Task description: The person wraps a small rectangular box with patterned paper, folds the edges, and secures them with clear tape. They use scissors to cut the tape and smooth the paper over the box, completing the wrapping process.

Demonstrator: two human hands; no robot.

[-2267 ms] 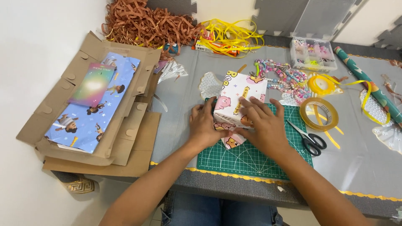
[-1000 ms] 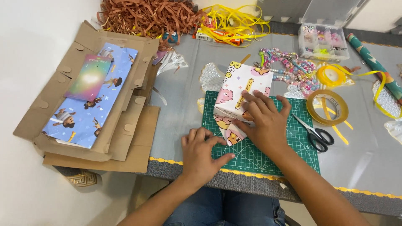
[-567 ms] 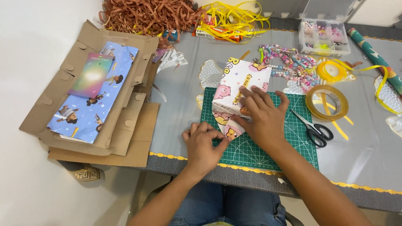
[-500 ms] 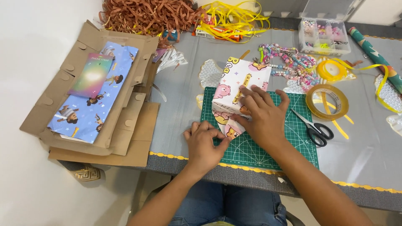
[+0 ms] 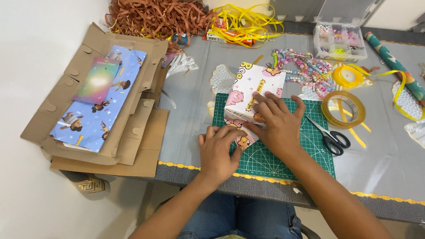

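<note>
A box wrapped in white paper with pink cartoon animals (image 5: 252,90) rests on a green cutting mat (image 5: 283,155). My right hand (image 5: 276,119) lies flat across the near end of the box and presses it down. My left hand (image 5: 218,148) touches the loose paper flap (image 5: 243,139) at the box's near end, with its fingertips pinching the flap against the mat.
Black-handled scissors (image 5: 332,139) and a roll of clear tape (image 5: 343,108) lie right of the mat. Beads (image 5: 305,66), yellow ribbon (image 5: 349,75), a clear bead case (image 5: 338,42) and a wrapping-paper roll (image 5: 396,66) are behind. Flattened cardboard with blue printed paper (image 5: 97,102) lies left.
My left hand left the box, dropped toward the table's near edge, then came back up to the flap. The right hand stayed on the box.
</note>
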